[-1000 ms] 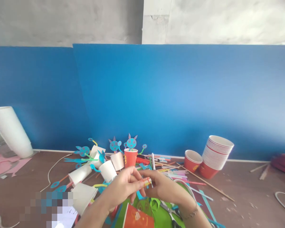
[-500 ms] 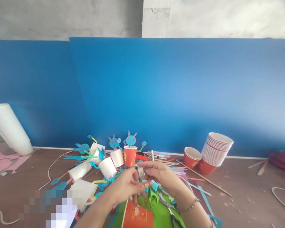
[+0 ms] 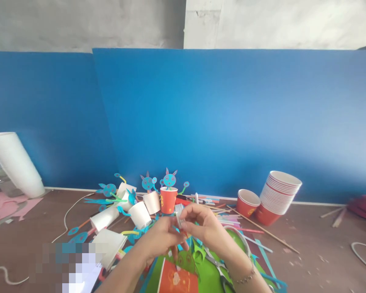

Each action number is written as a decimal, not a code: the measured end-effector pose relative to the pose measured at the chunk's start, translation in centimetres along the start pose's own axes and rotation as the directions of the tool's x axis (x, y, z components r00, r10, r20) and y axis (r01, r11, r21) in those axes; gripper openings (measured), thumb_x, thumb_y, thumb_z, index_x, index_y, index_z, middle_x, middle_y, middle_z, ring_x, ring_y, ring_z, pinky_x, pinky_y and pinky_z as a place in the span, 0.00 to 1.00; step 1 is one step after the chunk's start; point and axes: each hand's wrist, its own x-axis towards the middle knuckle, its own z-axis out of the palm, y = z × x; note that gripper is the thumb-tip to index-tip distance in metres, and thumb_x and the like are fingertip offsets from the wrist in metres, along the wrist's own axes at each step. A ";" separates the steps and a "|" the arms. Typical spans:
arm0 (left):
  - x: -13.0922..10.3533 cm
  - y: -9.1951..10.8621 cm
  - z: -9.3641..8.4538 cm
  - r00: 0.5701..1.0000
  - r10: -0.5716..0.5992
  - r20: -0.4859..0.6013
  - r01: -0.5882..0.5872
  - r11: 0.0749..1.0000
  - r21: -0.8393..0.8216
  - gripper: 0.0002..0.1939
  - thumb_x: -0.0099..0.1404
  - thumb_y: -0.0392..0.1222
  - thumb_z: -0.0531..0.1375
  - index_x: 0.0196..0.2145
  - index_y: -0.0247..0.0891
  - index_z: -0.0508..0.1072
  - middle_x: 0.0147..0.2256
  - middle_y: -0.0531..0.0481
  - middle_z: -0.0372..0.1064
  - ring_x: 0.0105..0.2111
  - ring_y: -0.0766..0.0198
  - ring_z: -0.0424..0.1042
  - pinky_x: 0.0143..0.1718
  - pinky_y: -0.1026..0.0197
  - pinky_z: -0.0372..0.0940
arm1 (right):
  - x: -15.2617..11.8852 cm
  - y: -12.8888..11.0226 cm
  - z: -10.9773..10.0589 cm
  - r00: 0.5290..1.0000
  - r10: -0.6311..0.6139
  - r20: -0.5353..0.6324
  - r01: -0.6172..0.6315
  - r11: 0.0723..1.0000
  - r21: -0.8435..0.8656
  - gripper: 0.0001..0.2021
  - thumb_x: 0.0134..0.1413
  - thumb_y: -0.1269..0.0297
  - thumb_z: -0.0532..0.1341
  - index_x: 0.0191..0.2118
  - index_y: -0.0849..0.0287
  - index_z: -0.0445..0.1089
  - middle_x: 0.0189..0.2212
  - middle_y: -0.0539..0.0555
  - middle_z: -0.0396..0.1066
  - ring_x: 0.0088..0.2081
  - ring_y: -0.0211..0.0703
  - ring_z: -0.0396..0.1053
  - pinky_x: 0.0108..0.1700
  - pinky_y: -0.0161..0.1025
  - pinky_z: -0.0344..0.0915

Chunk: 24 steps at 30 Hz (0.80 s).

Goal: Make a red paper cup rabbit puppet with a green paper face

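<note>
My right hand (image 3: 203, 221) pinches a small clear ribbed piece (image 3: 179, 212) between thumb and fingers; its exact kind does not show. My left hand (image 3: 161, 240) is closed right beside it, fingertips near the clear piece. A short orange straw (image 3: 186, 235) shows between the hands, mostly covered by the left fingers. Below them lies a red paper cup (image 3: 183, 281) on its side, with a green paper face (image 3: 184, 260) at its end. Scissors (image 3: 216, 263) with dark handles lie on green paper (image 3: 212, 276) under my right wrist.
Red and white cups with blue paper faces, including an upright red cup (image 3: 168, 201), crowd the left. At right stand a single red cup (image 3: 247, 205) and a leaning cup stack (image 3: 277, 195). A long wooden stick (image 3: 268, 232) crosses the table. A blue panel (image 3: 201, 122) rises behind.
My right fingers have curled down from a flatter pose and now pinch the clear piece. My left hand has stayed close beside it. The view has shifted slightly.
</note>
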 end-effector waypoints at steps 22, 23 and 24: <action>0.2 0.2 -1.0 0.907 0.277 -0.317 -0.311 0.948 -0.062 0.19 0.56 0.56 0.61 0.29 0.34 0.71 0.19 0.57 0.60 0.18 0.72 0.56 0.21 0.67 0.48 | -1.3 -1.6 0.2 0.997 0.023 -0.072 -0.044 0.954 -0.296 0.09 0.57 0.58 0.59 0.41 0.55 0.68 0.22 0.45 0.66 0.23 0.35 0.58 0.27 0.34 0.53; 0.1 0.2 -1.0 0.909 0.271 -0.318 -0.303 0.951 -0.056 0.19 0.56 0.56 0.60 0.29 0.34 0.70 0.18 0.58 0.58 0.18 0.72 0.55 0.21 0.67 0.48 | -1.3 -1.5 0.1 0.997 0.023 -0.079 -0.046 0.950 -0.308 0.09 0.57 0.58 0.59 0.41 0.55 0.68 0.23 0.45 0.66 0.24 0.35 0.58 0.27 0.34 0.54; 0.1 0.3 -1.1 0.911 0.263 -0.317 -0.295 0.954 -0.056 0.19 0.57 0.57 0.60 0.29 0.34 0.70 0.17 0.59 0.57 0.18 0.72 0.54 0.20 0.68 0.47 | -1.3 -1.5 0.1 0.996 0.021 -0.087 -0.048 0.945 -0.323 0.09 0.57 0.58 0.59 0.41 0.55 0.68 0.23 0.46 0.67 0.24 0.35 0.59 0.27 0.34 0.54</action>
